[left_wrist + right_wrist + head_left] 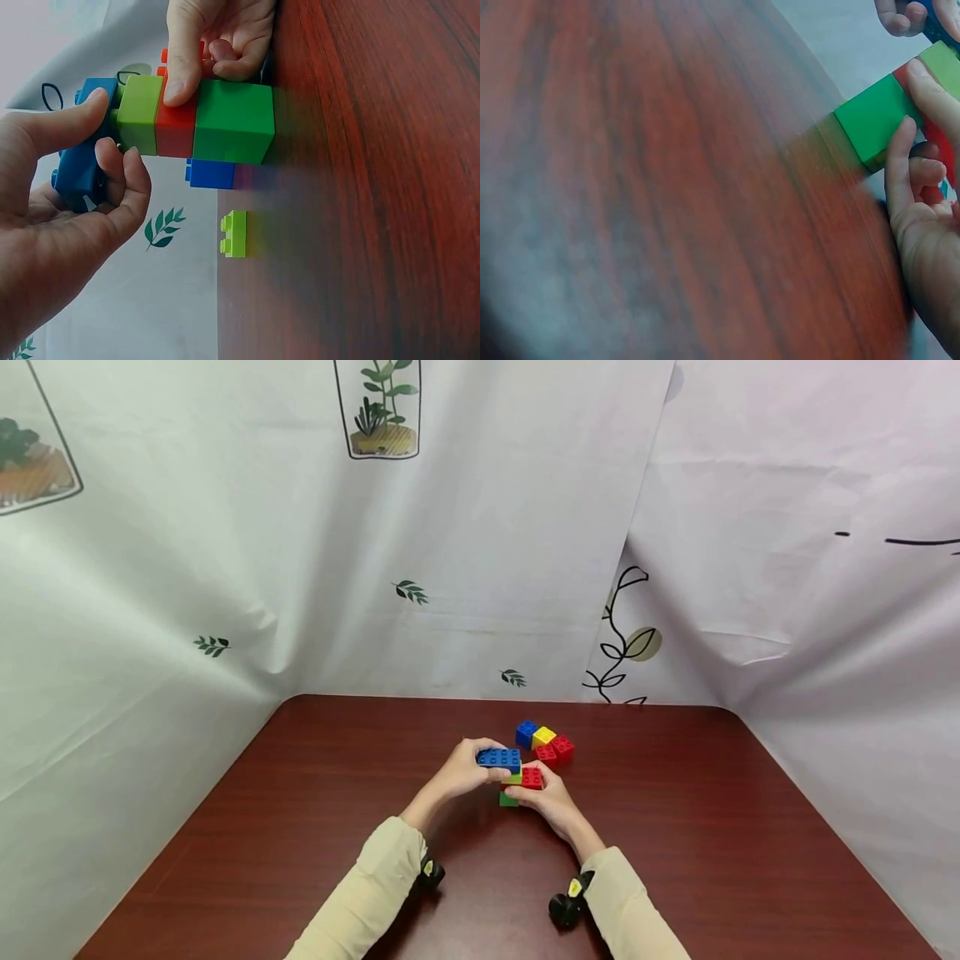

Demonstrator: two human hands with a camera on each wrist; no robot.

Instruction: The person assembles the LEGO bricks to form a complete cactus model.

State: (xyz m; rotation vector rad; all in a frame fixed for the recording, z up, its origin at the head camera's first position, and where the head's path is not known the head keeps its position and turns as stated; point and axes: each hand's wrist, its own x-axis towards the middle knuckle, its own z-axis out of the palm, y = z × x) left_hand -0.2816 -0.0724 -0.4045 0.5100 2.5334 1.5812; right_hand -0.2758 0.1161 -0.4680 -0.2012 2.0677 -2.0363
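My left hand [459,772] grips a long blue brick [498,760] between thumb and fingers, at the top of a small stack. Below it come a lime brick [139,116], a red brick [532,778] that juts out to the right, and a green brick [234,120] at the bottom, close to the table. Studs of the lime brick show in a narrow gap beside the blue one in the left wrist view. From the right, my right hand [557,802] pinches the red brick, thumb on its near side; its other fingers are partly hidden.
Just behind the stack lie a small blue brick [527,732], a yellow brick [543,737] and two red bricks [562,748]. Another lime brick [236,234] stands on the brown table [337,827]. White printed cloth [480,527] hangs around the table's back and sides.
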